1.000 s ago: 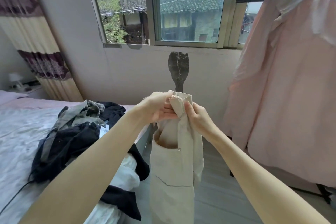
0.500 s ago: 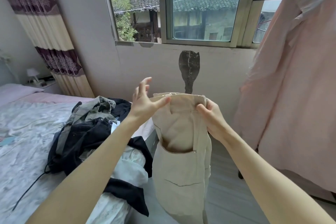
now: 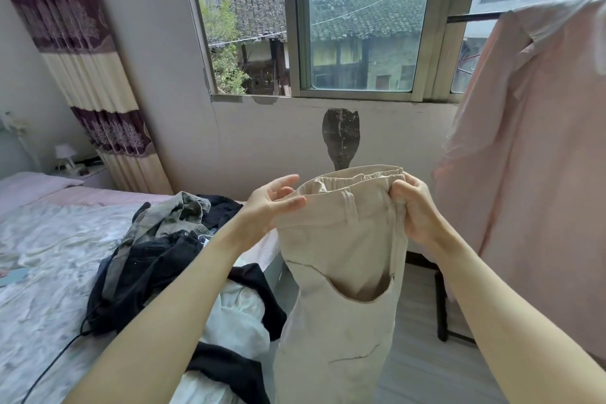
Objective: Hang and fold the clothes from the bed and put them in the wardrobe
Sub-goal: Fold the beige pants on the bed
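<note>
Holding the beige trousers (image 3: 341,259) up beside the bed (image 3: 49,256): right hand (image 3: 414,210) clamps the waistband, left hand (image 3: 273,203) only pinches lightly, so that corner could slip and sag.

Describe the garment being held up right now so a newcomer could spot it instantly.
Start at the window; directly below it, in front of the wall, both hands hold up the beige trousers by the elastic waistband. The left hand pinches one side, the right hand grips the other. Unlike the dark clothes pile on the bed, they hang in the air, pale, one curved pocket gaping.
</note>
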